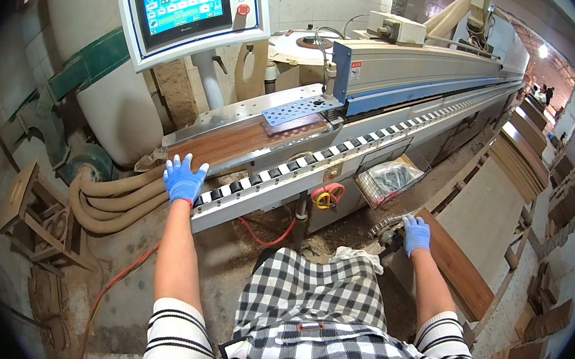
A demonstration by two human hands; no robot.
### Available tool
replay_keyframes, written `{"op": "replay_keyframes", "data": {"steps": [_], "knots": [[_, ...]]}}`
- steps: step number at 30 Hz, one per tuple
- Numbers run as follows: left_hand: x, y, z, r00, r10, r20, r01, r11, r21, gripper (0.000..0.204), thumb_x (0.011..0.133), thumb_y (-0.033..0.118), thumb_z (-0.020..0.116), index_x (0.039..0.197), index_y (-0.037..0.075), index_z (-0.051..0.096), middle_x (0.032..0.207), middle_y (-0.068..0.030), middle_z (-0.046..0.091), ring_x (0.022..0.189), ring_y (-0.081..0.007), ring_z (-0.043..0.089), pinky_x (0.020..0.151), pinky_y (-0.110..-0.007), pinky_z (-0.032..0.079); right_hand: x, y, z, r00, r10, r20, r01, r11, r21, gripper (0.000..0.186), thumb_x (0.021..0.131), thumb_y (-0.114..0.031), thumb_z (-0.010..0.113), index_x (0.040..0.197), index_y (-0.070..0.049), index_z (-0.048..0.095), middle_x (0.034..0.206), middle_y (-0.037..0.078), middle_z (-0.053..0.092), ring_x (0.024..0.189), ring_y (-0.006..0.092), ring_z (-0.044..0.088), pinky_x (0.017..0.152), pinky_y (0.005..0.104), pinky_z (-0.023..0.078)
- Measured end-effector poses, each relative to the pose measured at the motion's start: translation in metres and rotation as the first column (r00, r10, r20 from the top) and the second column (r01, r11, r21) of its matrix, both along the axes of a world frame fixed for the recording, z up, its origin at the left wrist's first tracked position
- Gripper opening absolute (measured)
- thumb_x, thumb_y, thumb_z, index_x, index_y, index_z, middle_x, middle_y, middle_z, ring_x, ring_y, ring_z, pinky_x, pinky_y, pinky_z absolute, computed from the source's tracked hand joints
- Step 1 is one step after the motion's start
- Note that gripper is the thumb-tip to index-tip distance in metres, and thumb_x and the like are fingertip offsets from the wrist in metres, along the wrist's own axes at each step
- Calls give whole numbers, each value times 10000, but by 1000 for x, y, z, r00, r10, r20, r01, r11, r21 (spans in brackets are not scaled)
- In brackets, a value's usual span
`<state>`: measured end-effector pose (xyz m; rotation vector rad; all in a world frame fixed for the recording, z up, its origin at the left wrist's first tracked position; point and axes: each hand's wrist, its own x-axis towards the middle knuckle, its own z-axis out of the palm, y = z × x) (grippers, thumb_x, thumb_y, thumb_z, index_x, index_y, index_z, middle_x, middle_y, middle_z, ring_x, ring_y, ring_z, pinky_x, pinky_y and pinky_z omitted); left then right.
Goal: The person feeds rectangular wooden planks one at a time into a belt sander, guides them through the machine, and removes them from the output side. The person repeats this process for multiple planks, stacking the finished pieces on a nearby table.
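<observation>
My left hand (185, 180), in a blue glove, lies with spread fingers against the near left end of a brown wood-grain panel (221, 139). The panel rests on the bed of a long edge-banding machine (422, 63), and its far end runs beneath a perforated blue plate (298, 110). At the right, my gloved right hand (416, 233) is beside the left edge of a brown board (458, 260). Its fingers point forward, stretched out; whether they touch the board I cannot tell.
A roller rail (313, 160) runs along the machine's front. Above stands a control screen (184, 6). Scissors (327, 196) hang near a wire basket (391, 178). Hoses (106, 200) and a wooden stool (38, 217) are left; stacked boards (517, 161) are right. A red hose (114, 283) crosses the floor.
</observation>
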<state>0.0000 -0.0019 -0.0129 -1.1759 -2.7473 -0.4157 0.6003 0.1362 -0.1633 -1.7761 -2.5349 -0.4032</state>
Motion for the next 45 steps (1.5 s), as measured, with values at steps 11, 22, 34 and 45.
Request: {"op": "replay_keyframes", "data": {"steps": [11,22,34,45], "knots": [[-5,-5,-7,1000,-7,-9,7,998,56,619,856,517,512,1384,208,423,1484,-160,289,1382,-342,221,1125,-447,172,-11,-129,11,922,151,-357,-78,974,212,405,765,-98,609,1167,-95,560,1214,111,555,1133,328,484,963,446,382],[-7,-5,-14,999,12,-29,-8,991,134,586,851,492,549,1354,204,463,1460,-175,326,1360,-361,261,1112,-452,212,119,-143,-53,-864,-303,-401,49,744,-667,614,790,-602,618,1032,-40,560,1121,119,604,972,231,595,756,338,539],[-5,-14,-6,985,82,155,-116,967,227,637,812,452,629,1358,179,450,1488,-184,261,1338,-368,305,1080,-431,306,106,-159,-91,-879,-236,-414,54,813,-580,613,809,-551,625,1117,-27,544,1133,106,576,1025,239,559,823,358,503],[-26,-24,-18,983,23,183,-76,955,285,574,838,411,607,1333,151,477,1435,-172,367,1306,-323,368,1068,-411,320,134,-170,-99,-930,-137,-342,81,829,-553,712,756,-604,647,1147,-27,501,1231,119,504,1121,264,500,921,385,451]]}}
